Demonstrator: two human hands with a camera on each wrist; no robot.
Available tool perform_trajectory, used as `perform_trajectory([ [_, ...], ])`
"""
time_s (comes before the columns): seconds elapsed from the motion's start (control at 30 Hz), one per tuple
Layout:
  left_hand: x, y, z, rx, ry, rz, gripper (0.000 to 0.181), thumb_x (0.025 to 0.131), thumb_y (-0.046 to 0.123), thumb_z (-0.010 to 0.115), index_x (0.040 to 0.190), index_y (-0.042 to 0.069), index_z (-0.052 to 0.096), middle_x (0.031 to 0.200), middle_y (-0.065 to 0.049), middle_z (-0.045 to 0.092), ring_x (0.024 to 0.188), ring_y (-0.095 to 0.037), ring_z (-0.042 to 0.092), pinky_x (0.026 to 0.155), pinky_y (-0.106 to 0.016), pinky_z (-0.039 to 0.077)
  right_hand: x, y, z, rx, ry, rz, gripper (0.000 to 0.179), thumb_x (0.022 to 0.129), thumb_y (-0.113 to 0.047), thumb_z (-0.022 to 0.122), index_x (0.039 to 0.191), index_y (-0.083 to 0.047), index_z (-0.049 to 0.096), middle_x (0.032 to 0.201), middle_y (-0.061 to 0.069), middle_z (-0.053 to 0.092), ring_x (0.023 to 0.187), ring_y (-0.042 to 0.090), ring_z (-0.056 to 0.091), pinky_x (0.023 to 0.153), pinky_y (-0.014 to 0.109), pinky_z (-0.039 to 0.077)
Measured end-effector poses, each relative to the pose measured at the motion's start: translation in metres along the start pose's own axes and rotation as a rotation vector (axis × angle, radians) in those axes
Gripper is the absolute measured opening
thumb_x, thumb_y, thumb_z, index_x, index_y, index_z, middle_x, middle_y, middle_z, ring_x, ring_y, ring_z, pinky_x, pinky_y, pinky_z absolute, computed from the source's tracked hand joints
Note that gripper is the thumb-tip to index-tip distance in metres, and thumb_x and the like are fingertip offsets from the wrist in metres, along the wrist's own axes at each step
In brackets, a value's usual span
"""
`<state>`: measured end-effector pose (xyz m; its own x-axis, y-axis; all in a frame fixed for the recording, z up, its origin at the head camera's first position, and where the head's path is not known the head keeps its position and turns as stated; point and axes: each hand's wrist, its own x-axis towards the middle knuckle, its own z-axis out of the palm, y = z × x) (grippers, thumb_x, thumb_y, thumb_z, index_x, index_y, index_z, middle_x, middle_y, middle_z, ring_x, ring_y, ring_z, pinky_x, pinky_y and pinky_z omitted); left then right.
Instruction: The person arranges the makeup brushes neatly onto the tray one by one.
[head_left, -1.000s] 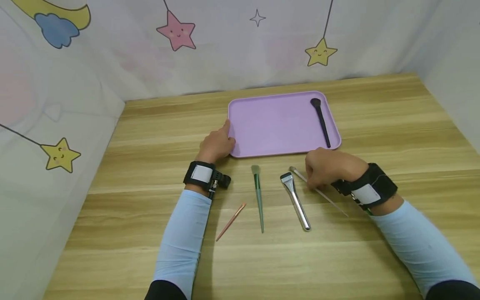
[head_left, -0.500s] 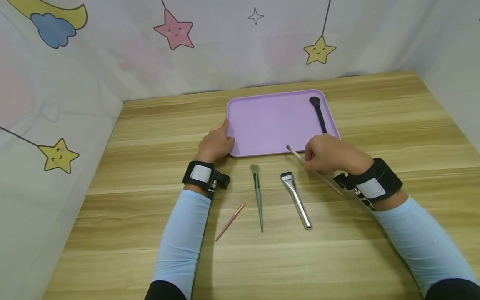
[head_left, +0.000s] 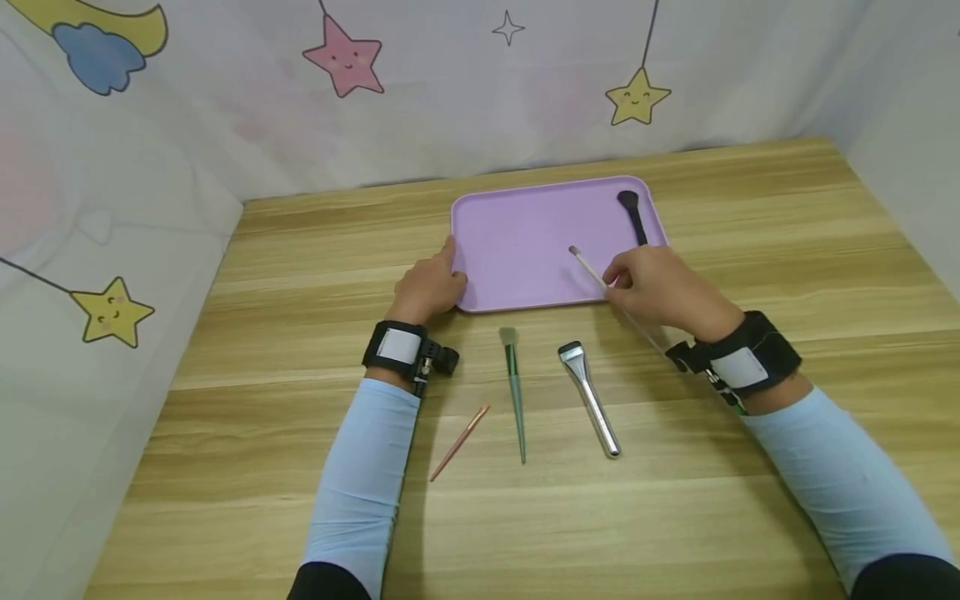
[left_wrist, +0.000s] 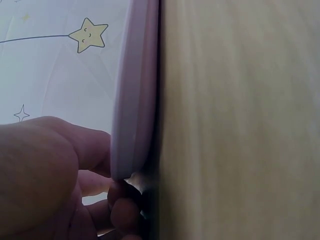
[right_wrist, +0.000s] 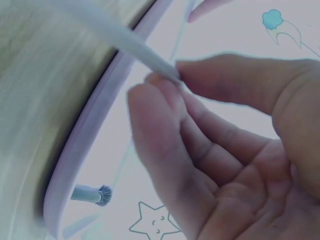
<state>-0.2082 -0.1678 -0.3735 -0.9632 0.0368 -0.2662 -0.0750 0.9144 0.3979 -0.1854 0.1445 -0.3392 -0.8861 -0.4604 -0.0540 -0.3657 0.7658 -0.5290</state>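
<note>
The right hand (head_left: 663, 287) pinches a slim pale brush (head_left: 591, 271) between thumb (right_wrist: 230, 80) and index finger (right_wrist: 157, 125), the 2 tips pressed on the shaft with hardly a gap; the other fingers bend loosely in toward the palm. From this pinch the brush runs slantwise: its small bristle head points beyond the fingertips and to their left, over the purple tray (head_left: 525, 242), and its handle trails back to the right, below the palm and toward the wrist. I cannot tell whether the bristle head touches the tray.

The left hand (head_left: 426, 287) is at the tray's near left corner. Its index finger lies nearly straight along the left edge and its thumb laps over the rim, holding the edge between these 2 digits; the remaining fingers curl just below the corner.

Just beyond the right hand's knuckles, a black brush (head_left: 632, 215) lies on the tray, its lower handle hidden by that hand. On the table (head_left: 690, 508), nearer the person than either hand's fingers, lie 3 more: a silver flat brush (head_left: 590, 400) below the right fingertips, a green brush (head_left: 514, 396) between the 2 hands, and a pinkish copper brush (head_left: 460, 443) below the left fingers.
</note>
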Motion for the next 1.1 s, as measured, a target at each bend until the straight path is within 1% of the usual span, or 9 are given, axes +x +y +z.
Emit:
perform_trajectory([
  [0.13,0.0,0.001,-0.001,-0.004,0.002,-0.001,0.071,0.1,0.027,0.042,0.164,0.014,0.014,0.155,-0.017,0.041,0.104,-0.034,0.054,0.078,-0.045,0.045,0.001,0.0,-0.001,0.023,0.056,0.019,0.021,0.089,-0.006,0.07,0.103,0.01,0.072,0.087,0.017,0.071,0.077,0.027,0.063,0.066,0.039,0.051],
  [0.33,0.0,0.001,-0.001,-0.004,0.008,0.003,0.071,0.1,0.026,0.042,0.163,0.013,0.014,0.154,-0.017,0.042,0.102,-0.034,0.055,0.074,-0.042,0.043,0.001,0.001,-0.003,0.029,0.105,0.024,0.023,0.09,-0.01,0.07,0.102,0.01,0.072,0.085,0.018,0.071,0.078,0.029,0.065,0.068,0.04,0.049],
  [0.4,0.0,0.002,-0.001,-0.005,0.005,0.003,0.071,0.1,0.026,0.042,0.163,0.013,0.014,0.154,-0.017,0.043,0.1,-0.034,0.056,0.072,-0.042,0.043,0.002,0.002,-0.003,0.031,0.115,0.025,0.024,0.09,-0.011,0.069,0.102,0.01,0.072,0.085,0.018,0.071,0.077,0.028,0.065,0.067,0.04,0.049],
  [0.5,-0.001,0.002,-0.001,-0.006,-0.001,0.001,0.071,0.099,0.026,0.042,0.163,0.013,0.014,0.153,-0.017,0.044,0.096,-0.034,0.057,0.07,-0.04,0.042,0.002,0.004,-0.003,0.039,0.12,0.041,0.024,0.09,-0.012,0.069,0.102,0.009,0.071,0.083,0.017,0.071,0.073,0.027,0.065,0.062,0.037,0.048],
  [0.67,-0.001,0.002,-0.001,-0.005,0.002,0.004,0.071,0.099,0.026,0.042,0.163,0.012,0.014,0.153,-0.017,0.044,0.097,-0.034,0.056,0.071,-0.04,0.043,0.005,0.008,-0.002,0.044,0.128,0.06,0.025,0.091,-0.014,0.068,0.103,0.008,0.071,0.08,0.016,0.071,0.068,0.024,0.063,0.056,0.033,0.046],
  [0.8,0.0,0.001,0.0,-0.007,0.002,0.006,0.071,0.1,0.026,0.041,0.163,0.011,0.014,0.154,-0.017,0.043,0.099,-0.034,0.056,0.074,-0.042,0.044,0.007,0.011,-0.001,0.039,0.141,0.06,0.024,0.091,-0.013,0.067,0.102,0.009,0.071,0.081,0.017,0.07,0.068,0.025,0.062,0.056,0.033,0.046],
  [1.0,0.001,0.001,0.0,-0.002,0.008,0.011,0.071,0.1,0.027,0.042,0.163,0.012,0.014,0.151,-0.017,0.045,0.095,-0.033,0.057,0.071,-0.041,0.043,0.009,0.017,-0.001,0.039,0.17,0.072,0.023,0.09,-0.012,0.065,0.101,0.008,0.071,0.082,0.017,0.069,0.07,0.027,0.061,0.058,0.034,0.045],
  [1.1,0.001,0.001,0.001,-0.004,0.009,0.01,0.071,0.1,0.026,0.042,0.163,0.011,0.014,0.151,-0.018,0.045,0.095,-0.034,0.056,0.071,-0.041,0.043,0.012,0.021,-0.001,0.048,0.176,0.086,0.024,0.09,-0.012,0.065,0.101,0.008,0.071,0.083,0.018,0.068,0.07,0.027,0.061,0.056,0.033,0.045],
])
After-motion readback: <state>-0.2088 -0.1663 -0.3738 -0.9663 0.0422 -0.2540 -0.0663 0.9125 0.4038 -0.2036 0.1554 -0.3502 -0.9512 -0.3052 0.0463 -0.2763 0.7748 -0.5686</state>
